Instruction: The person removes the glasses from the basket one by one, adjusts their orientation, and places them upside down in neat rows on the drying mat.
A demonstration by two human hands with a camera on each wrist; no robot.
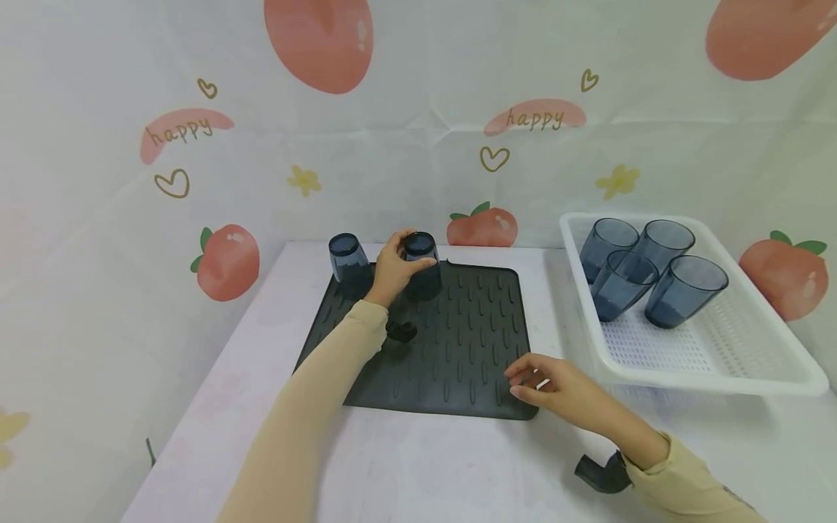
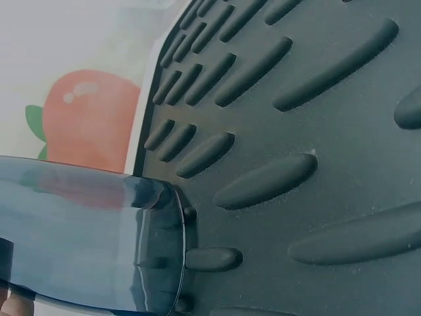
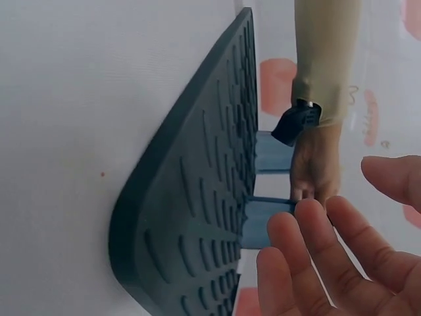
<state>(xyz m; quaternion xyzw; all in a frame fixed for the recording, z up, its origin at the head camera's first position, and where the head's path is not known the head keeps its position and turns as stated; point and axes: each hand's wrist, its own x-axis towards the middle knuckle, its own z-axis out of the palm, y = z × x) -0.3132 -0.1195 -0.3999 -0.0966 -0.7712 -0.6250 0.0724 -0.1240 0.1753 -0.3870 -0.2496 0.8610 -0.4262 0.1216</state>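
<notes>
My left hand (image 1: 391, 274) holds a blue-tinted drinking glass (image 1: 425, 282), turned upside down at the back of a black ribbed drying mat (image 1: 458, 356). Fingers and thumb are around its upper part. In the left wrist view the rim of this glass (image 2: 161, 257) appears to meet the mat. Just left of it stands a second upside-down glass (image 1: 352, 267), also on the mat. My right hand (image 1: 565, 396) hovers by the mat's front right corner, holding nothing. Its fingers (image 3: 352, 276) are spread and loosely bent in the right wrist view.
A white plastic basket (image 1: 778, 363) sits to the right of the mat, with several blue glasses (image 1: 686, 290) leaning inside. A white cloth backdrop (image 1: 405, 174) with fruit prints rises behind the white table (image 1: 418, 465).
</notes>
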